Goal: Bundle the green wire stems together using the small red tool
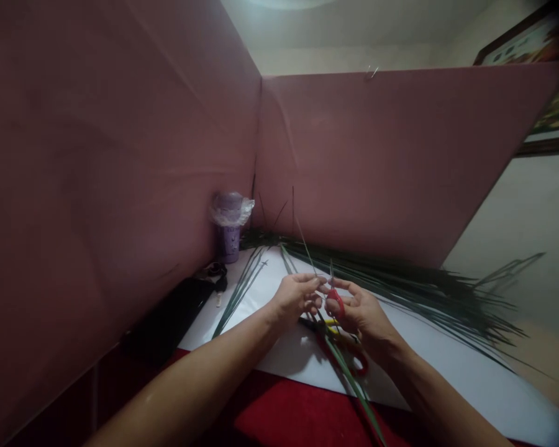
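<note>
My left hand (302, 299) pinches a thin green leaf strip (306, 245) above the white worktop (289, 357). My right hand (359, 308) grips small red-handled scissors (335, 302), close beside the left fingertips. Larger scissors (358, 359) lie beneath my hands; long green leaves (400, 279) line the back.

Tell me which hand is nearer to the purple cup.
Left. The left hand is in front of the purple cup and to its right; the right hand, holding red-handled scissors, is farther off on that same side.
</note>
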Demonstrator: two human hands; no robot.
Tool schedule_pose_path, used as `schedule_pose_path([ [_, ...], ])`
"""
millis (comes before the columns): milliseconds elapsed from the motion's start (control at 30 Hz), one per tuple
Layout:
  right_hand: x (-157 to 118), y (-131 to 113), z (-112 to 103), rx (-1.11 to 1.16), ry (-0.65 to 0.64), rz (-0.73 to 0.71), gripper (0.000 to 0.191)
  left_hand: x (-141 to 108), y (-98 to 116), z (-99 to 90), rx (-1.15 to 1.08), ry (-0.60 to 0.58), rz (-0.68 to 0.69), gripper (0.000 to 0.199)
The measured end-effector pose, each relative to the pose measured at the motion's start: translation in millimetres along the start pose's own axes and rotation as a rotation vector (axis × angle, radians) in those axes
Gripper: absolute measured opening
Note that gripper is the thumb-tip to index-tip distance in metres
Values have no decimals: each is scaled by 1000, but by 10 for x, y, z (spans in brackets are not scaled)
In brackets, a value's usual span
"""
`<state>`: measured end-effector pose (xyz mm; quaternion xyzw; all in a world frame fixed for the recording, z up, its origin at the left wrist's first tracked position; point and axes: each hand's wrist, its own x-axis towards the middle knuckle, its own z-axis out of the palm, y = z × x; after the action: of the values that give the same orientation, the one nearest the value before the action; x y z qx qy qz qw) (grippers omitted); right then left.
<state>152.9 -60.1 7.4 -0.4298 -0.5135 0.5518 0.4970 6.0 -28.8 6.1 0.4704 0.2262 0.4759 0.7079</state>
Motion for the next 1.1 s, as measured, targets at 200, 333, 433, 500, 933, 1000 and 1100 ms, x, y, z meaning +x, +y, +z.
schedule_pose_path([
  [200, -19, 32, 40, 41, -59, 22, 61, -2, 11, 8, -134, -75, -20, 19],
  [333, -17, 5, 46, -123, 54, -41, 46, 5, -15, -1, -129, -86, -29, 17],
  [433, -4, -7, 30, -246, 42, -133, 41, 13, -35, -9, -105, -61, -14, 17],
  [500, 2, -5, 13, -325, 8, -162, 39, 19, -47, -12, -88, -7, -7, 17],
  [933, 35, 94, -98, -638, -3, -257, 32, 14, -52, 12, 47, 185, 6, 11],
  [1000, 29, 83, -89, -660, -1, -262, 30, 19, -55, 9, 48, 180, 16, 11],
  [1100, 11, 55, -67, -710, 19, -265, 28, 31, -69, -1, 52, 196, 14, 10],
])
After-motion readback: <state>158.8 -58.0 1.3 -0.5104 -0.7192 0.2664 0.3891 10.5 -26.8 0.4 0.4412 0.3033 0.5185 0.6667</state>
